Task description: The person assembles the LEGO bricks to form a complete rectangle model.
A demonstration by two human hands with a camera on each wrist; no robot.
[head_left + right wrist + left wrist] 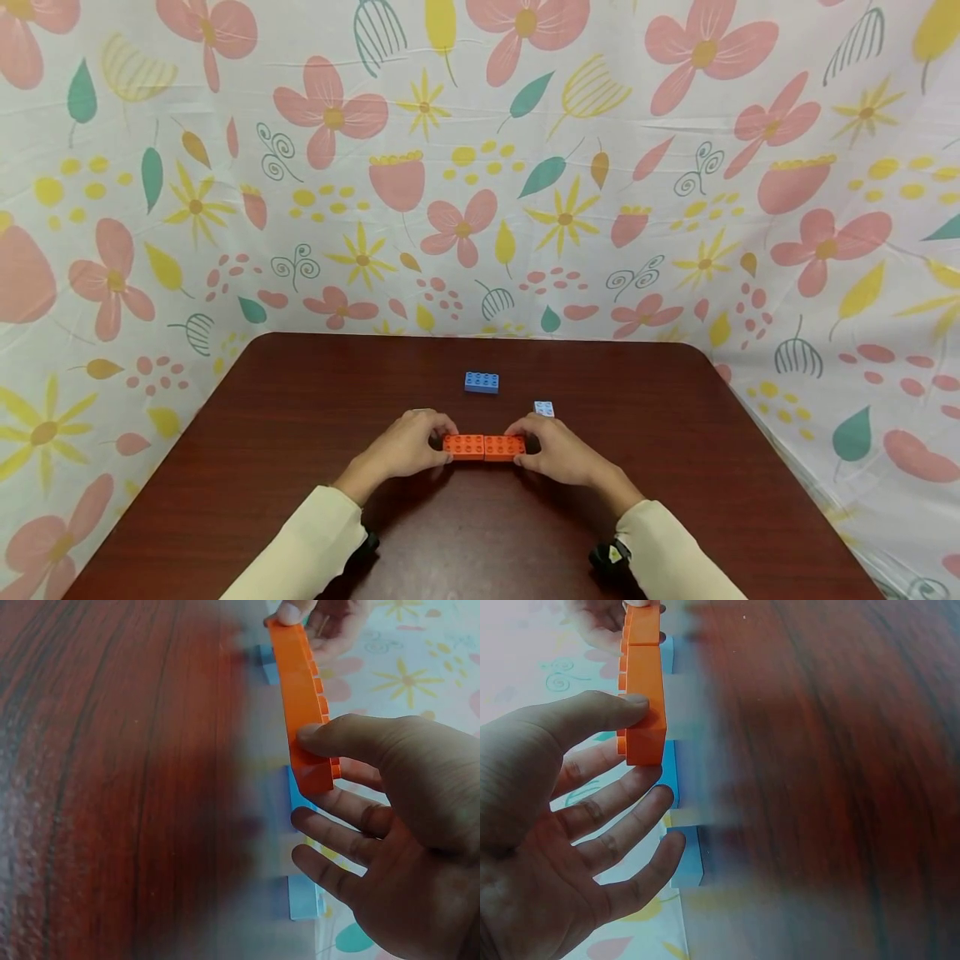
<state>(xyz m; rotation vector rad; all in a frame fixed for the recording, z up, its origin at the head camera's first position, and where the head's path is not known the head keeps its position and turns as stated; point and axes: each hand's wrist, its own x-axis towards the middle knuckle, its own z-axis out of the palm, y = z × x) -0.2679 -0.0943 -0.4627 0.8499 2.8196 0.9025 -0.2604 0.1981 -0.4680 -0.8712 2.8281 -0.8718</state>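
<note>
**Two orange bricks, one in each grip, end to end**

Left grip (408, 442): narrow, pinching the left brick (462, 447) near its outer end, thumb on the near side, forefinger round the far side; the spare fingers fan loosely clear of it. Right grip (558, 450): a mirror of that on the right brick (505, 448). Both are narrowed to a brick's width.

The bricks lie between my two grips, long sides in one line, studs up, inner ends meeting at a thin seam. Whether they are joined or merely butted, I cannot tell; nor whether their undersides bear on the surface (480, 533).

My judgement on the step: this is a matter of alignment. I would hold both ends level and push inward evenly, since more force from one side could skew the row at the seam. Light pinches should do; a hard squeeze near the ends might tip a brick. Fingertips are best kept off the studs and away from the joint.

Farther out: the blue brick (482, 382) sits beyond the seam, apart from the pair. A pale brick (543, 408) shows just past the right knuckles. A third, light blue block (686, 859) appears beyond my left fingertips in the left wrist view. Behind everything, a flowered cloth (465, 108).
</note>
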